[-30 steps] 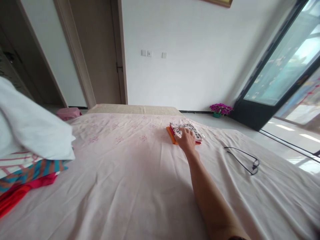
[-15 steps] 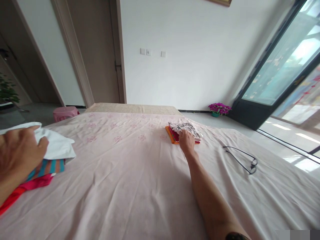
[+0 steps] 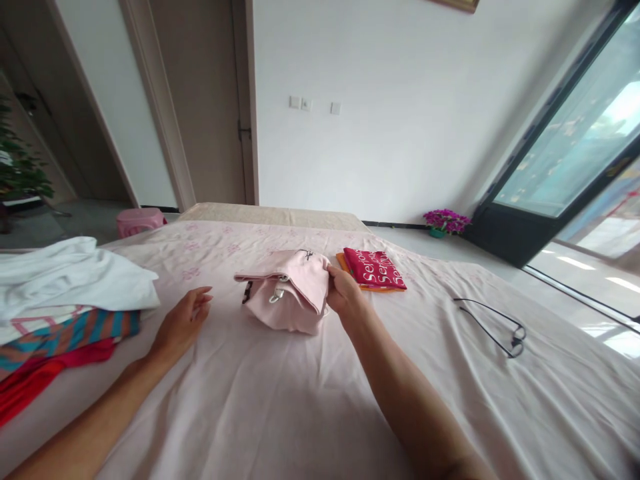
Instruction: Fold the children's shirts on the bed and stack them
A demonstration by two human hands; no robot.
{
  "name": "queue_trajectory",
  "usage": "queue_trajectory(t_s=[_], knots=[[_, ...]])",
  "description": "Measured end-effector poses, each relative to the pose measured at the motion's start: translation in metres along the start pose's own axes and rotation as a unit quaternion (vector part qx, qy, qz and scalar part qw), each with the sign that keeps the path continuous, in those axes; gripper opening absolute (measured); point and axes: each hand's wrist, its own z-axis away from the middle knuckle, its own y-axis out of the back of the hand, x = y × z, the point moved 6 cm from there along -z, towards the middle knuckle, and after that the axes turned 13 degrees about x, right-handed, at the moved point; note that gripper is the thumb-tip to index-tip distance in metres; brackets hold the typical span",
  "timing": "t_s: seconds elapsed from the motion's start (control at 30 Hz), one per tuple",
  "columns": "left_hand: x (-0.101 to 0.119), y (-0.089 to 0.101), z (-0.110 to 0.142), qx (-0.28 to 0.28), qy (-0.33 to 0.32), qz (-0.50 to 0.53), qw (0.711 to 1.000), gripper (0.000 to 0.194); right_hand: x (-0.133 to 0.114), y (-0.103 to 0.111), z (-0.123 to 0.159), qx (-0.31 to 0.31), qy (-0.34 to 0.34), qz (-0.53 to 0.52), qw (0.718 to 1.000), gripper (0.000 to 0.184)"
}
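Note:
A soft pink cloth bag (image 3: 293, 293) is in the middle of the bed or table cover, its top edge folded over, with a small metal clasp (image 3: 277, 295) on its front. My right hand (image 3: 344, 290) grips the bag by its right edge, thumb and fingers closed on the fabric. To the left of the bag, my left hand (image 3: 185, 320) is empty, fingers loosely stretched out and not touching it. Just behind my right hand lies a folded red cloth with white lettering (image 3: 377, 270), on top of a folded orange cloth (image 3: 370, 289).
At the left is a pile with white cloth (image 3: 75, 280), striped cloth (image 3: 120, 323) and red cloth (image 3: 35, 393). Black-framed glasses (image 3: 493, 327) lie at the right on the pink cover (image 3: 280, 413). Beyond it stand a pink stool (image 3: 141, 221) and purple flowers (image 3: 447, 221).
My right hand has lifted the lettered pale cloth item off the folded red cloth and brought it left, where it shows as a pink bag. My left hand has left the white cloth and moved right.

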Motion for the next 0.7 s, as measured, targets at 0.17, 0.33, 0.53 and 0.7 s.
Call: queue_trajectory(t_s=[0.17, 0.33, 0.53, 0.7], knots=[[0.000, 0.003, 0.004, 0.014, 0.003, 0.022, 1.000, 0.037, -0.013, 0.023, 0.005, 0.092, 0.214, 0.304, 0.924, 0.031], [0.049, -0.012, 0.022, -0.052, -0.076, -0.008, 0.996, 0.033, -0.020, -0.005, 0.040, -0.161, 0.341, 0.516, 0.769, 0.041], [0.096, -0.034, 0.036, -0.113, -0.122, -0.149, 0.975, 0.029, 0.009, -0.022, 0.058, -0.266, 0.276, 0.605, 0.698, 0.012], [0.117, -0.037, 0.031, -0.048, -0.180, -0.159, 0.970, 0.016, 0.003, -0.002, 0.021, -0.095, 0.187, 0.388, 0.898, 0.013]])
